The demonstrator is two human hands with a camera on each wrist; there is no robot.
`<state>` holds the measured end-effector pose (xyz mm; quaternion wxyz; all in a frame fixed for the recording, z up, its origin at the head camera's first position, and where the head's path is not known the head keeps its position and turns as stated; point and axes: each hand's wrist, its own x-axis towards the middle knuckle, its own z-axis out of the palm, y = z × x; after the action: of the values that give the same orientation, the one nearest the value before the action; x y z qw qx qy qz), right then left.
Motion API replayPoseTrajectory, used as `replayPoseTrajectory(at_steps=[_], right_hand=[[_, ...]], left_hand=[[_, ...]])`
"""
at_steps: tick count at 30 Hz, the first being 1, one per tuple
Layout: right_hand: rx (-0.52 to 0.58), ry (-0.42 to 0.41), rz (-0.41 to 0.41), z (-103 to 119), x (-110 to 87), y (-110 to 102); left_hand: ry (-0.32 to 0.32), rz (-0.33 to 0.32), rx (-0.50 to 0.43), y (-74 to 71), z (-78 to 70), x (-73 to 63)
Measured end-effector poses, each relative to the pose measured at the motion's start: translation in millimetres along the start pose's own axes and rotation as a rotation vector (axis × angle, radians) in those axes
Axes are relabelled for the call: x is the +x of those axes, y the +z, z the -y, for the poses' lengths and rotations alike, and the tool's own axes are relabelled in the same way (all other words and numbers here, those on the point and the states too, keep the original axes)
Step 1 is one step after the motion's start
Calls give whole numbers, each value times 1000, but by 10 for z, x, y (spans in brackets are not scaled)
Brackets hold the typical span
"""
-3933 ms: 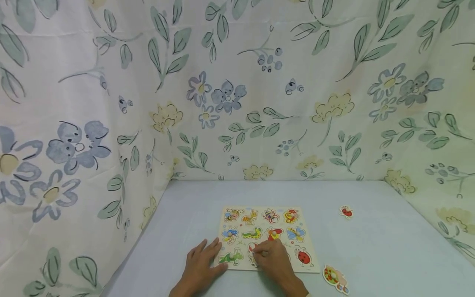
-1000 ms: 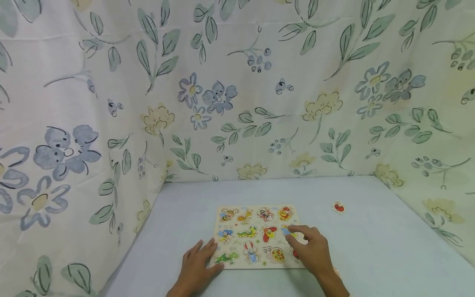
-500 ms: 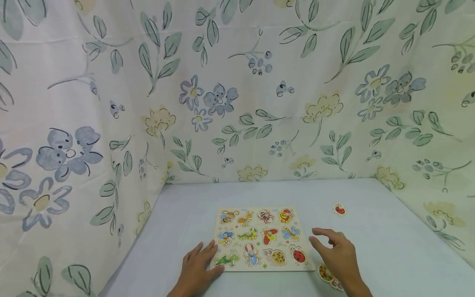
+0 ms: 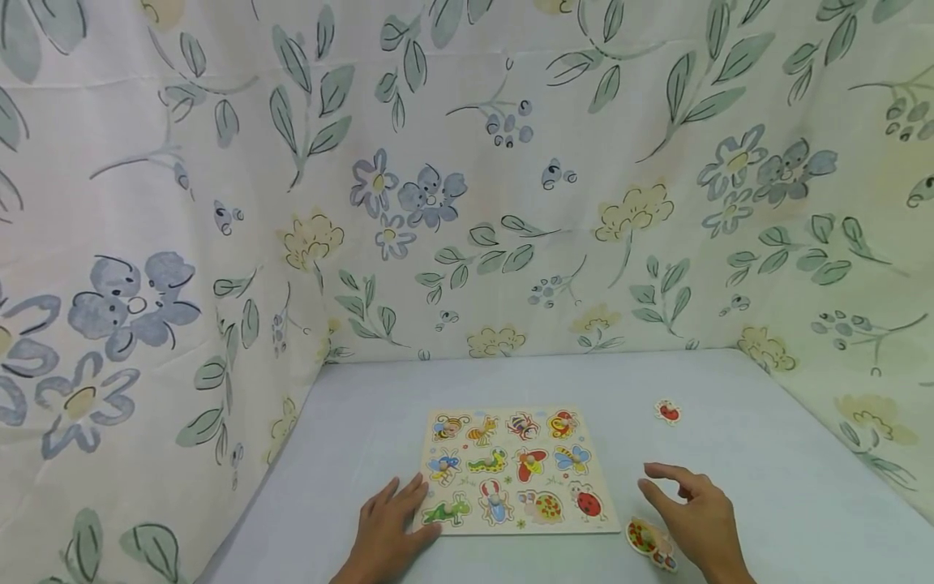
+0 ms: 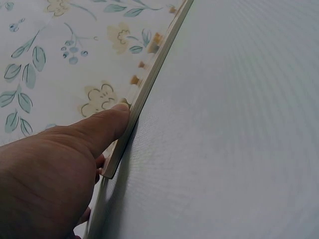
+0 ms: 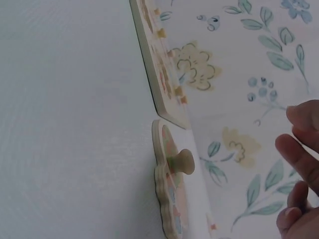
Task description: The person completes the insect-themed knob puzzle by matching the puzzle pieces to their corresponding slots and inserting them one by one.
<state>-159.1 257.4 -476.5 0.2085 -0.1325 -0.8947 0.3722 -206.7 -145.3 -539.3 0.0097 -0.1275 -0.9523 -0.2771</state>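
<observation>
A wooden peg puzzle board (image 4: 511, 526) with several insect pictures and knobbed pieces lies on the table in the head view. My left hand (image 4: 388, 519) rests at its left front corner, fingers along the side, thumb (image 5: 112, 122) on the front edge in the left wrist view. To the right of the board, a loose snail piece (image 4: 645, 539) lies flat, its round wooden knob (image 6: 185, 162) facing up. Just right of the snail piece hovers my right hand (image 4: 700, 523), thumb and index finger apart with nothing between them. A blue stag beetle piece (image 4: 496, 503) sits in the board's front row.
A loose ladybug piece (image 4: 667, 411) lies farther back on the right. The pale table (image 4: 365, 405) is enclosed at the back and sides by a floral cloth (image 4: 452, 268).
My right hand, earlier at the stag beetle piece on the board, has moved right, away from the board, to beside the snail piece. My left hand stays at the board's corner.
</observation>
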Motion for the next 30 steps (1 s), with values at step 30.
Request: replayPoseTrajectory(at_steps=[30], right_hand=[[-30, 81, 365, -321, 13, 48]], left_hand=[[-26, 2, -23, 18, -2, 13]])
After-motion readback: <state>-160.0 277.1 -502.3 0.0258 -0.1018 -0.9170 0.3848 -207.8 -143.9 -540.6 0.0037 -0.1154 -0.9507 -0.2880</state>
